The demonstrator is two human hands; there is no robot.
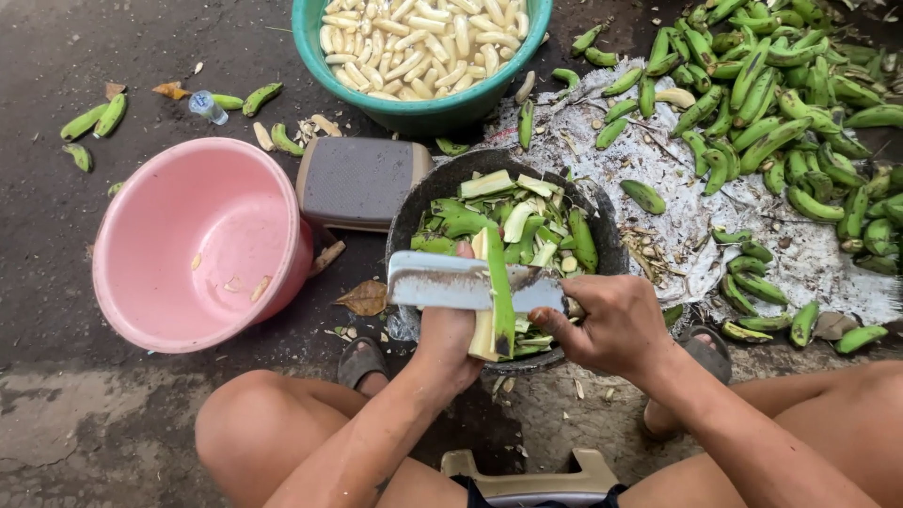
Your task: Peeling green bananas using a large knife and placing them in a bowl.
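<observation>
Green banana (496, 299) in left hand (446, 341), knife (461, 282) across

- There is one view only, from a camera on the person's head.
- It looks steeply down and forward over the person's bent knees (254, 423) to the ground (56, 235).
- It sits close: the hands fill the lower middle, near the lens.
- The stool (536, 470) edge lies at the bottom border, under the camera.
- The far side reaches the green tub (414, 108) at the top edge and the banana pile (790, 113) at upper right.
- The pink basin (188, 245) lies to the left.
</observation>
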